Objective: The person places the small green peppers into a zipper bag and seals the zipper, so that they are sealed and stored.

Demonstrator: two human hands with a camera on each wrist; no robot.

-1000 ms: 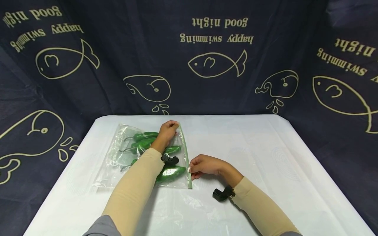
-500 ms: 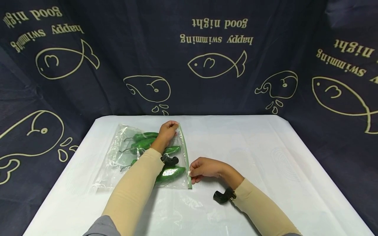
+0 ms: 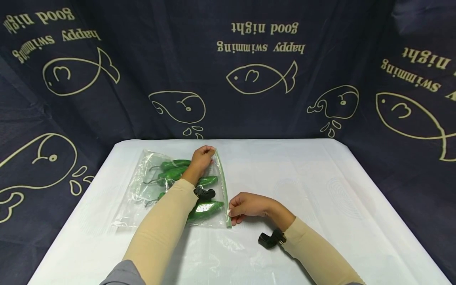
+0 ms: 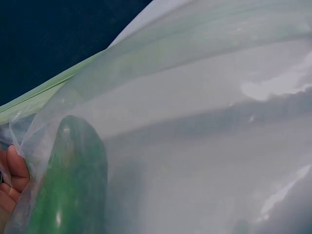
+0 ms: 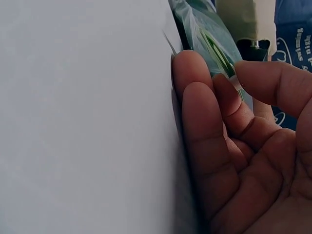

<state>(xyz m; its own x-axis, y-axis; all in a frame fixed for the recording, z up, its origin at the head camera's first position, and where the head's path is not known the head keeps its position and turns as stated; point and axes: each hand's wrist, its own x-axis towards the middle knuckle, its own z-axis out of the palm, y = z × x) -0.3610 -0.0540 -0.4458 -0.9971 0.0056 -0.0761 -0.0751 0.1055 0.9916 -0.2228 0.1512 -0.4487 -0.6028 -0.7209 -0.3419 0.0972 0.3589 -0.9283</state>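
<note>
A clear zip bag [image 3: 130, 211] lies flat on the left half of the table, with several green peppers [image 3: 207, 209] inside. Its green zip strip [image 3: 223, 178] faces right. At the strip's far end, my left hand [image 3: 202, 160] pinches the bag's corner. Near the strip's close end, thumb and forefinger of my right hand [image 3: 251, 206] pinch the small white slider [image 5: 236, 82], its other fingers curled beside the table surface. In the left wrist view, clear plastic covers most of the picture, with one pepper [image 4: 68, 180] behind it. My left forearm hides part of the peppers.
The white-covered table [image 3: 303, 178] extends right of the bag. A dark blue cloth [image 3: 263, 111] with fish drawings hangs behind and at both sides. A black wrist camera [image 3: 271, 238] sits on my right wrist, another [image 3: 204, 193] on my left.
My right hand has moved a short way toward me along the zip strip, drawing the white slider with it to near the close end. The left hand and the peppers stay in place.
</note>
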